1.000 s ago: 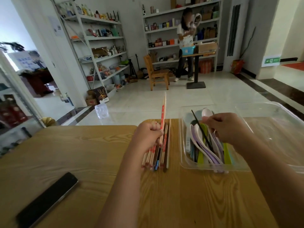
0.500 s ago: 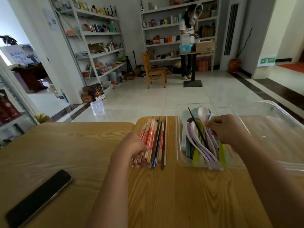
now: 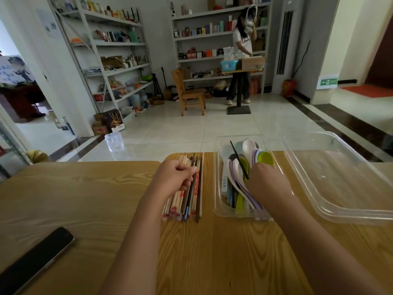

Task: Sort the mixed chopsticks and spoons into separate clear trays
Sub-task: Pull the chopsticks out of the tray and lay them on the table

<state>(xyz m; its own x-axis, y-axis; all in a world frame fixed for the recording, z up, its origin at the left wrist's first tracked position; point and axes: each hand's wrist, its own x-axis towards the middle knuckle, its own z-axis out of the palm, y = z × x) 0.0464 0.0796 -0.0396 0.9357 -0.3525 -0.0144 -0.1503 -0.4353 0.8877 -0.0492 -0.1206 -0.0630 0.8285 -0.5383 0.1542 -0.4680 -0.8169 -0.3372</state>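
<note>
Right hand (image 3: 268,182), pinching the thin black chopstick (image 3: 238,157), should lift it clear of the pastel plastic spoons (image 3: 249,149); left hand (image 3: 174,177) grips the pale wooden chopsticks (image 3: 176,201).

The tabletop (image 3: 85,199) is pale wood, bold-grained, satin-smooth. The narrow tray (image 3: 216,188) and the wide tray (image 3: 340,179) at right are clear glossy plastic. The spoons (image 3: 249,146) look like smooth, shiny plastic. Most chopsticks (image 3: 180,209) are bare pale wood, a few dark and glossy.

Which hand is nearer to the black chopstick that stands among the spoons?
Right. The right hand is inside the tray, at the black chopstick's lower end, and seems to pinch it. The left hand grips the chopstick pile on the table, left of the tray.
</note>
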